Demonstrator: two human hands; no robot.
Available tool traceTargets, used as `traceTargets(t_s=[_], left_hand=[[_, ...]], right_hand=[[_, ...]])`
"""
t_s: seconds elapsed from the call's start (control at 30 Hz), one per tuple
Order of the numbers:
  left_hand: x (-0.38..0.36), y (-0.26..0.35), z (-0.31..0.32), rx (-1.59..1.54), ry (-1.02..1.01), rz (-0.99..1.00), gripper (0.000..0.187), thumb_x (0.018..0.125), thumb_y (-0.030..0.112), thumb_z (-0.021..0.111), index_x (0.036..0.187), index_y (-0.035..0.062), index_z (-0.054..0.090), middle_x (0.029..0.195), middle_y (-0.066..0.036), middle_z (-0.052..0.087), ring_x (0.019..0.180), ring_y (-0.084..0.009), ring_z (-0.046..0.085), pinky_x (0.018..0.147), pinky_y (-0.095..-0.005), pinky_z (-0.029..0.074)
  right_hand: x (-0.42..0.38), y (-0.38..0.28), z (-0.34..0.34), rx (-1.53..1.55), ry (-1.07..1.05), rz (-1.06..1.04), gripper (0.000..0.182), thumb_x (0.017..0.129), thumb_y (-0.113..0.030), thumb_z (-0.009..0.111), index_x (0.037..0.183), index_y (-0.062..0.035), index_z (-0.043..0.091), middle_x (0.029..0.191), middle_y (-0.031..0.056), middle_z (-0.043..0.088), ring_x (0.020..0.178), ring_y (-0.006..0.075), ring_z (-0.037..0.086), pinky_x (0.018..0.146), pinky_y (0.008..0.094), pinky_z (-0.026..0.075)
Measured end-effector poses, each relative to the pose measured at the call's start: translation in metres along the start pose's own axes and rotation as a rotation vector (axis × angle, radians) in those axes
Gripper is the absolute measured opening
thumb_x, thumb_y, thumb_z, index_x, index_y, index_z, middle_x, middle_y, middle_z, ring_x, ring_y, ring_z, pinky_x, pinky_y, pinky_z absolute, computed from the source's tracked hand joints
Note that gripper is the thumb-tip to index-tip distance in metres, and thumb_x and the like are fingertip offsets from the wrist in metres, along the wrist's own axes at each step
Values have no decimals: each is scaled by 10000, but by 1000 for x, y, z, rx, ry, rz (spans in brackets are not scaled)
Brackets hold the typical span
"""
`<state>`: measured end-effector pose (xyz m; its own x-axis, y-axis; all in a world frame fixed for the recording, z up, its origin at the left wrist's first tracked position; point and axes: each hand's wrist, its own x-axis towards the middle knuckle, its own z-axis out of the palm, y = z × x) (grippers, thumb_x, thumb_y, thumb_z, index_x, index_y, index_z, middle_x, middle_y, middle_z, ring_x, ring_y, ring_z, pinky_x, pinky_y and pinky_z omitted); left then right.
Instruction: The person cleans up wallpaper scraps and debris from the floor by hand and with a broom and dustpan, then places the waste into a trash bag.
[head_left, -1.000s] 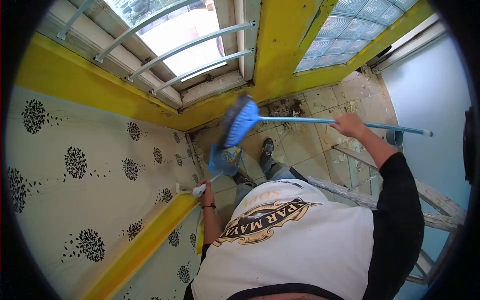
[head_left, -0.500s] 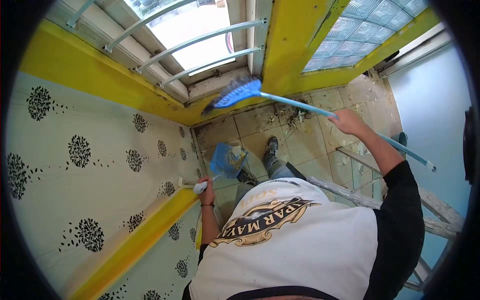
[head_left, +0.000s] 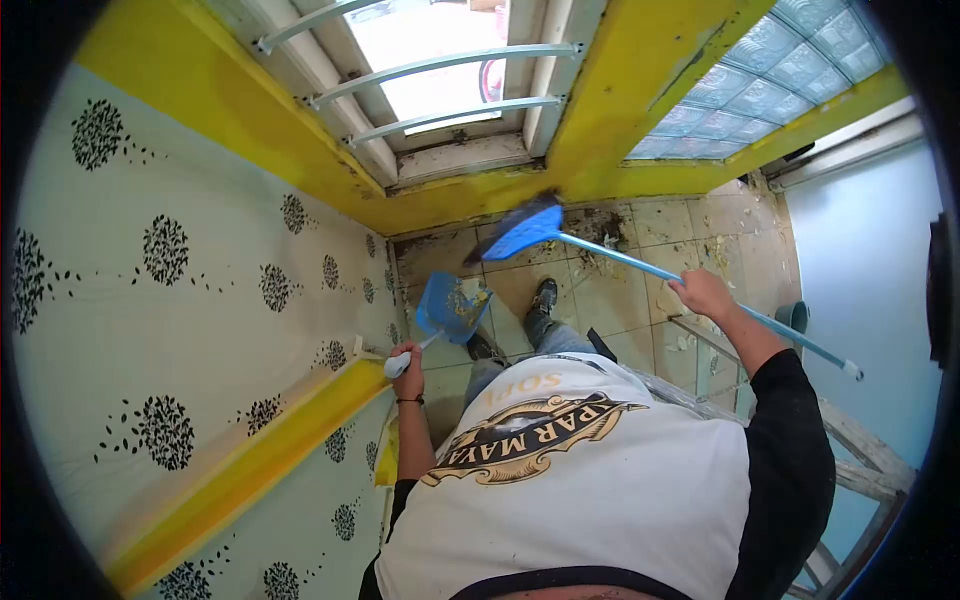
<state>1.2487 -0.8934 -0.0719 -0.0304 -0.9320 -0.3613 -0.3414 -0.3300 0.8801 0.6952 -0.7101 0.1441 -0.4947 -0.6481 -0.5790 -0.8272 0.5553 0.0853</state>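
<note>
My right hand (head_left: 703,294) is closed round the light-blue pole of a broom (head_left: 527,230). Its blue head, with dark bristles, hangs over the tiles near the yellow wall, to the right of the dustpan. In my left hand (head_left: 405,370) is the pale handle of a blue dustpan (head_left: 436,300), whose pan holds yellowish scraps and sits low by my feet. A dark shoe (head_left: 541,297) stands between the dustpan and the broom pole.
Dirt and flakes (head_left: 603,227) lie on the tiled floor (head_left: 640,310) along the yellow wall (head_left: 600,110). At right stand a wooden ladder (head_left: 860,440) and a green container (head_left: 793,317). A barred window (head_left: 450,65) is ahead; a yellow ledge (head_left: 270,450) runs along the left wall.
The broom head has come down and a little right, away from the window sill towards the floor. The dustpan stays by my feet, and my view has shifted slightly.
</note>
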Motion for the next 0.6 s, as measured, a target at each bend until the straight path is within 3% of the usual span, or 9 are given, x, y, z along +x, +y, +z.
traceTargets(t_s=[0.17, 0.3, 0.37, 0.43, 0.47, 0.5, 0.57, 0.6], left_hand=[[-6, -16, -5, 32, -2, 35, 177, 828, 190, 664, 911, 57, 582, 856, -39, 612, 799, -153, 567, 747, -313, 462], [-9, 9, 0, -12, -31, 85, 161, 835, 180, 654, 921, 61, 586, 858, -38, 608, 803, -146, 564, 733, -301, 465], [-11, 33, -3, -23, -43, -22, 173, 836, 175, 655, 945, 57, 591, 875, -38, 605, 820, -139, 563, 725, -289, 469], [-12, 39, -4, -7, -46, 24, 185, 841, 174, 651, 963, 47, 592, 888, -43, 606, 840, -145, 566, 732, -291, 474], [-8, 28, -8, 15, -45, 91, 184, 844, 175, 649, 962, 46, 593, 891, -47, 609, 847, -152, 570, 741, -300, 475], [-7, 18, -11, 33, -36, 155, 182, 847, 176, 647, 962, 45, 593, 895, -51, 613, 854, -159, 574, 750, -309, 477], [-12, 11, -12, 80, -22, 124, 173, 852, 183, 642, 951, 50, 595, 909, -61, 621, 861, -176, 580, 770, -330, 477], [-15, 7, -13, 32, -23, 100, 171, 850, 185, 643, 945, 50, 597, 916, -65, 624, 863, -180, 582, 777, -338, 475]], right_hand=[[50, -132, 0, 67, 156, -358, 429, 875, -496, 458, 904, -102, 624, 829, 160, 640, 791, 351, 621, 671, 471, 490], [85, -211, -10, -10, 98, -347, 439, 883, -497, 446, 925, -114, 657, 909, 128, 657, 856, 318, 637, 719, 433, 515], [92, -188, -11, 39, 77, -251, 465, 865, -511, 459, 908, -96, 665, 899, 140, 661, 853, 328, 637, 735, 437, 511], [93, -130, -1, 106, 118, -165, 499, 839, -535, 471, 878, -77, 667, 854, 154, 661, 840, 338, 634, 735, 442, 501], [91, -95, 2, 130, 29, -96, 485, 836, -531, 478, 878, -87, 670, 873, 168, 654, 857, 339, 625, 729, 451, 492], [79, -62, 8, 99, 126, -32, 471, 840, -517, 485, 866, -84, 668, 867, 171, 652, 825, 340, 624, 705, 460, 487], [60, 13, 15, -17, 126, 42, 460, 862, -488, 483, 848, -66, 665, 844, 179, 647, 806, 353, 622, 698, 461, 490], [47, 44, 20, -40, 226, 140, 465, 871, -479, 477, 843, -54, 664, 832, 184, 644, 796, 363, 622, 694, 466, 490]])
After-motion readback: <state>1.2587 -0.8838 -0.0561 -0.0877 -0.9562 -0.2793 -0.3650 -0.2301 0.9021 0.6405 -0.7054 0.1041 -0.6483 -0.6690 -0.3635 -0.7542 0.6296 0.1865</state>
